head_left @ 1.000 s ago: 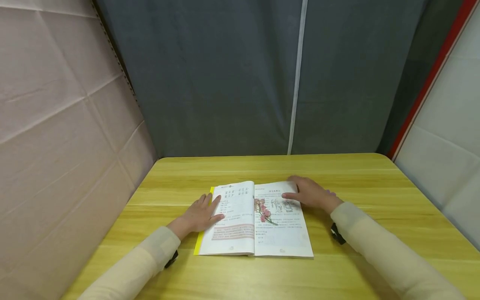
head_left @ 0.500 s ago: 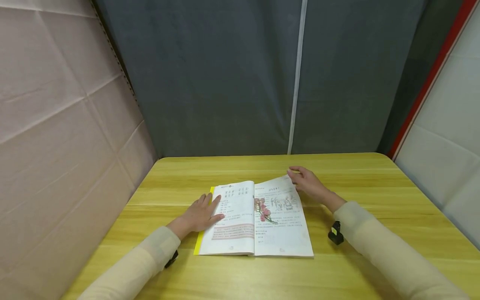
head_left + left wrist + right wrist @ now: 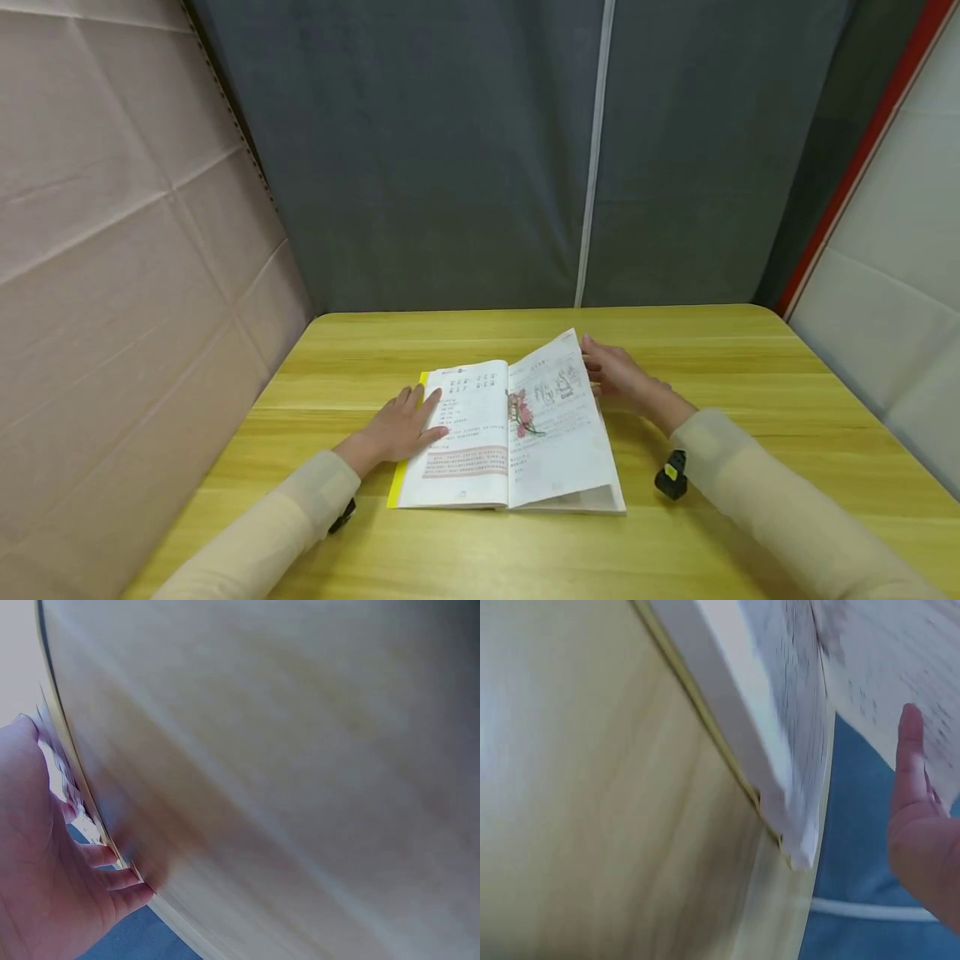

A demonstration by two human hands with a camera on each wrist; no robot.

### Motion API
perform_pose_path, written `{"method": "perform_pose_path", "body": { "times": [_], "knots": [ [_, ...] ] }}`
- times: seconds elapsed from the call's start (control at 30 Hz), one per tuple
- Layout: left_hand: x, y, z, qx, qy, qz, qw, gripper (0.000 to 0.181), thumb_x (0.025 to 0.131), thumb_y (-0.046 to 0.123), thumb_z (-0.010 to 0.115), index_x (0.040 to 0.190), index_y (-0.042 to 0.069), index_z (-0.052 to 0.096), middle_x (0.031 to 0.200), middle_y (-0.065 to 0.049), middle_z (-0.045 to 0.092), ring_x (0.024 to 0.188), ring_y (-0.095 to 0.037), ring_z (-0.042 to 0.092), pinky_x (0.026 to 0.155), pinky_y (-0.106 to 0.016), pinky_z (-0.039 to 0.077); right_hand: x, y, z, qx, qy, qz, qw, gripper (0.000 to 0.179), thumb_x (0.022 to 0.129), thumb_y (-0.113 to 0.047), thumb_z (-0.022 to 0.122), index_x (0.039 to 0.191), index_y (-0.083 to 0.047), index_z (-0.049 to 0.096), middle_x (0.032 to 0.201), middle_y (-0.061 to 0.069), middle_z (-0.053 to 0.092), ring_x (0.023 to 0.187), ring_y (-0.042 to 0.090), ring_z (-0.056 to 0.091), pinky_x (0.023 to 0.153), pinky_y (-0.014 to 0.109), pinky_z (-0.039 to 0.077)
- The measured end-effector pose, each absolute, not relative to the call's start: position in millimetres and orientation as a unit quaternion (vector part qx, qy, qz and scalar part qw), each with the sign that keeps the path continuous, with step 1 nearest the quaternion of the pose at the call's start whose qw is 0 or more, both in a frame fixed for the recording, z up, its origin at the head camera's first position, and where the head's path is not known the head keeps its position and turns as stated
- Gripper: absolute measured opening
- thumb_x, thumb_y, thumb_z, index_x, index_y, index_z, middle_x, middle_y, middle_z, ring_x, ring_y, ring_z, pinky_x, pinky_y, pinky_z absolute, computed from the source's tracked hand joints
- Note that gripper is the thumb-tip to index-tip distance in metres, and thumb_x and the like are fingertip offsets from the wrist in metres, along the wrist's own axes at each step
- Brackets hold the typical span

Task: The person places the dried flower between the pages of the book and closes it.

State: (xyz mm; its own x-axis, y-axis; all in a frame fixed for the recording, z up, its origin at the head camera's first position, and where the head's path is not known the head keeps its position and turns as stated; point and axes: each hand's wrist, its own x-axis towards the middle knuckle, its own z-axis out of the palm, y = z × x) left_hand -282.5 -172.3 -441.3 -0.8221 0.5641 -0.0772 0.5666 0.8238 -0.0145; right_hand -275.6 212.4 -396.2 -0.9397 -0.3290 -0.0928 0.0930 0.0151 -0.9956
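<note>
An open book with a yellow cover edge lies on the wooden table. My left hand [image 3: 397, 427] rests on its left page [image 3: 468, 417], fingers spread across the outer margin; the left wrist view shows the fingertips at the book's edge and table. A right-hand page [image 3: 558, 450], printed with pink flowers and line drawings, is raised, its far outer corner highest. Behind this lifted page, at its upper outer edge, is my right hand [image 3: 618, 371], some fingertips hidden by the paper. In the right wrist view a straight finger [image 3: 910, 754] lies against the page's underside.
The yellow wooden table [image 3: 480, 554] stretches around the book. A dark grey curtain [image 3: 420, 167] with a pale vertical strip stands behind it. Light cloth walls flank the left [image 3: 135, 250] and right [image 3: 900, 275]. A black wrist device [image 3: 671, 475] hangs beneath the right sleeve.
The right-hand page has risen from lying flat and tilts toward the left, uncovering the pages beneath. My right hand has moved from on top of the page to behind it. My left hand stays put.
</note>
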Motion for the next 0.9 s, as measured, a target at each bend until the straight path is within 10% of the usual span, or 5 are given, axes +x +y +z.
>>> {"method": "perform_pose_path", "body": {
  "times": [0.33,0.6,0.9],
  "knots": [
    [-283.0,-171.1,-439.5,0.298,0.954,-0.015,0.041,0.078,0.1,0.058,0.034,0.154,0.003,0.023,0.149,-0.031,0.025,0.136,-0.047,0.027,0.105,-0.055,0.031,-254.7,178.8,-404.8,-0.111,0.602,-0.761,0.215,0.06,0.102,-0.055,0.019,0.109,-0.006,0.052,0.087,0.002,0.062,0.072,0.012,0.062,0.061,0.026,0.052],
    [-282.5,-171.0,-441.9,0.294,0.955,-0.014,0.04,0.077,0.1,0.058,0.034,0.154,0.004,0.023,0.15,-0.03,0.026,0.136,-0.047,0.027,0.106,-0.054,0.031,-238.8,153.2,-415.6,-0.173,0.716,-0.642,0.214,0.057,0.106,-0.036,0.04,0.143,0.007,0.041,0.123,0.02,0.061,0.107,0.027,0.063,0.085,0.041,0.053],
    [-281.0,-175.6,-438.8,0.313,0.949,-0.009,0.03,0.076,0.101,0.056,0.037,0.154,0.003,0.024,0.148,-0.032,0.028,0.134,-0.049,0.03,0.105,-0.055,0.032,-224.3,124.7,-416.4,-0.269,0.837,-0.467,0.094,0.07,0.085,-0.029,0.077,0.144,-0.006,0.047,0.144,0.014,0.045,0.129,0.031,0.046,0.1,0.046,0.042]
  ]
}}
